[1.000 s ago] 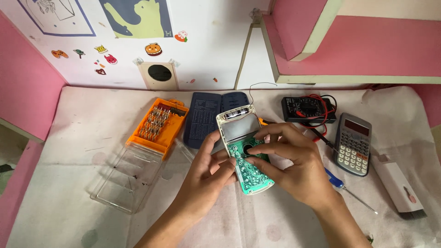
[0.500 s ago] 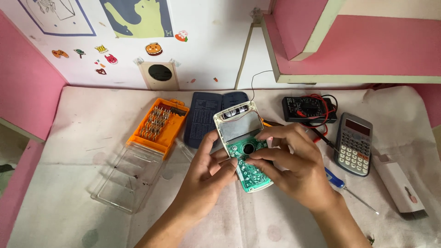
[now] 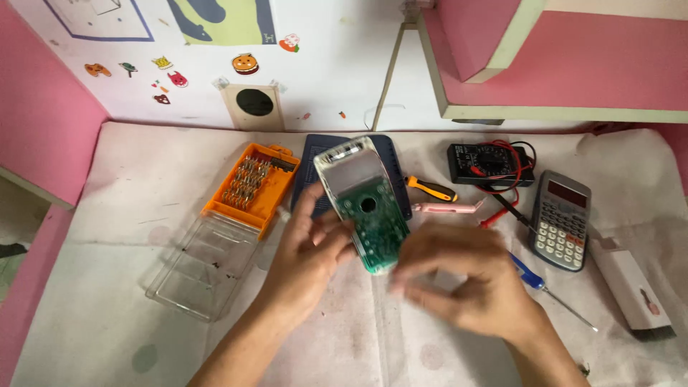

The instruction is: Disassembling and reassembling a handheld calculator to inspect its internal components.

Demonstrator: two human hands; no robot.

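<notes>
The opened calculator (image 3: pixel 365 204), green circuit board facing up, is gripped along its left edge by the left hand (image 3: pixel 312 258), fingers curled around the casing, and is held raised above the table (image 3: pixel 107 287). Half a second ago the right hand's fingers were pressed onto the board; now the right hand (image 3: pixel 462 287) is pulled back just below and to the right of the device, motion-blurred and loosely half-open. Whether anything small is pinched in it cannot be told. The board is thus left fully exposed, and the device has been swung more upright, its pale top end now pointed away from the hands.

Behind the calculator, a dark blue mat (image 3: pixel 390 161) is partly hidden. Left of the left hand, an orange bit set (image 3: pixel 251 186) is laid open with its clear lid (image 3: pixel 204 265) hinged out toward the wrist. Beyond the right hand, an orange-handled screwdriver (image 3: pixel 430 189) and a pink tool (image 3: pixel 444 208) are seen, a black multimeter (image 3: pixel 491 163) farther back. To the right, a grey calculator (image 3: pixel 560 218) is laid flat, and a blue screwdriver (image 3: pixel 548 290) is just beside the right wrist.
</notes>
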